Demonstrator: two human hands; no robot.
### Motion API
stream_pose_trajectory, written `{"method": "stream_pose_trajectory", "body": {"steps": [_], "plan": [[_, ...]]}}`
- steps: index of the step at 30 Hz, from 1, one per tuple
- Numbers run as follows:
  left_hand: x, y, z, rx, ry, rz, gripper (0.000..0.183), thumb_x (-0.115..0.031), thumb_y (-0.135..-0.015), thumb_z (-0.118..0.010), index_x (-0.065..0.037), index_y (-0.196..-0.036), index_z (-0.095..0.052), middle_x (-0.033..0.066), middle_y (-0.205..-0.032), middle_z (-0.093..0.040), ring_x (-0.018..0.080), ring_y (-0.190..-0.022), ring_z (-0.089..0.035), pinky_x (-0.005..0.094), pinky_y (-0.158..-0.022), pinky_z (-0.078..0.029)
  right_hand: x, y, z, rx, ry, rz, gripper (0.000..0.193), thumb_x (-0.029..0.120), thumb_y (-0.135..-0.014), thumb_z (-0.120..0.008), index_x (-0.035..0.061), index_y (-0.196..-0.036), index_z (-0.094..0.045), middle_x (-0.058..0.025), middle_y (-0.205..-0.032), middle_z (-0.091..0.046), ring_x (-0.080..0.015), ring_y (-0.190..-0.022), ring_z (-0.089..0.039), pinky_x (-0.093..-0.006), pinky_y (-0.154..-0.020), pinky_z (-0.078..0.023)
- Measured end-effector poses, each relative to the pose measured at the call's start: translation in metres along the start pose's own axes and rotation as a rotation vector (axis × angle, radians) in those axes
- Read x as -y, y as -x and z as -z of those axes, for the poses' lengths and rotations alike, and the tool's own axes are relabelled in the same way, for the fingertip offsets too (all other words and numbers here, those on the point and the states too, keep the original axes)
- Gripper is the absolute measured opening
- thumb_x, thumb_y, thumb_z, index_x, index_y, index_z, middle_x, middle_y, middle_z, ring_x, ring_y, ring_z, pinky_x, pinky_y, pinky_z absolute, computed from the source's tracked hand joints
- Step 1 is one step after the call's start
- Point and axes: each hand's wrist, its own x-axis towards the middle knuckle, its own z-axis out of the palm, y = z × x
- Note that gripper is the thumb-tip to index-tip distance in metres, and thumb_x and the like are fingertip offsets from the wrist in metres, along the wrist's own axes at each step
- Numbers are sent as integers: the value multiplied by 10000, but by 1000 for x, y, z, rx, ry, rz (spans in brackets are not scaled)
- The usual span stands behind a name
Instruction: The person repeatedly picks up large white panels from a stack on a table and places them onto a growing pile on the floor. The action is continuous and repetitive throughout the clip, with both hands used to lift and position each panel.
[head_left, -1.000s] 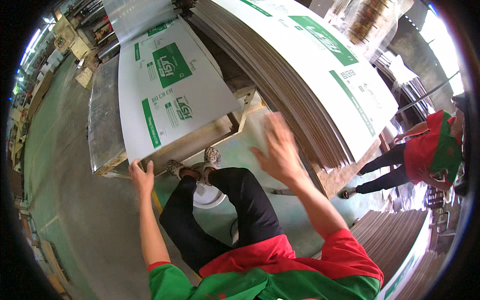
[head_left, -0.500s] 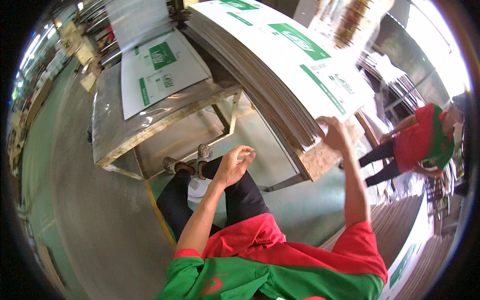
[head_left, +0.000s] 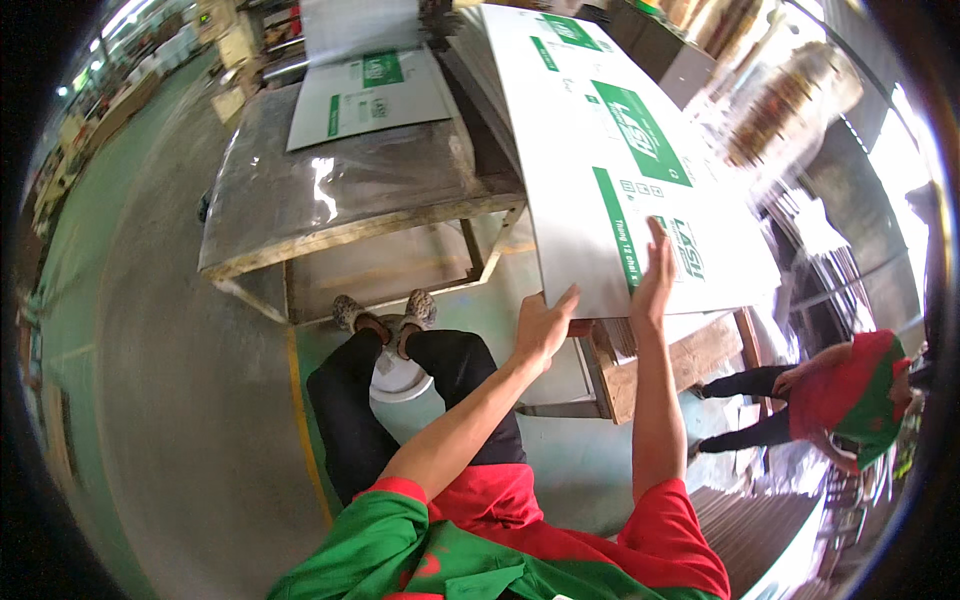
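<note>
A white printed cardboard sheet (head_left: 590, 270) with green panels lies over a tall stack of sheets (head_left: 622, 340), its near left corner sticking out past the stack. My left hand (head_left: 543, 328) grips that corner, thumb along the edge and the other fingers mostly hidden. Over the near part of the same sheet is my right hand (head_left: 655, 275), fingers stretched out and pointing away from me; whether its palm presses on the surface, I cannot tell.
To the left stands a metal-topped table (head_left: 250, 200) bearing another printed sheet (head_left: 425, 100) beside a machine. A wooden pallet (head_left: 640, 385) supports the stack. At the right a co-worker in a red and green shirt (head_left: 850, 395) stands near more stacked sheets (head_left: 750, 530).
My left hand has moved right and taken hold of the sheet's corner. My right hand has shifted from the stack's edge onto the sheet. The top sheet now juts out leftward; the view has turned.
</note>
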Motion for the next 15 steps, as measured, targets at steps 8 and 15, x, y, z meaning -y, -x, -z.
{"method": "stream_pose_trajectory", "body": {"steps": [8, 15], "plan": [[-180, 37, 29, 71, 58, -513, 395, -141, -933, -577, 215, -1104, -585, 263, -959, -698, 289, -820, -734, 349, -664, -653, 95, -18, 194, -562, 20, 33, 740, 511, -927, -605, 149, -1521, -354, -176, -1434, -452, -328, -1199, -517, -517, -855, -529], [-131, 265, 221, -90, -61, -372, 333, -146, -929, -604, 98, -1155, -581, 173, -925, -686, 282, -720, -703, 387, -531, -607, 123, 107, 123, -438, -48, -10, 445, 209, -921, -592, -12, -1307, -585, -164, -1186, -667, -278, -982, -680, -409, -838, -575]]}}
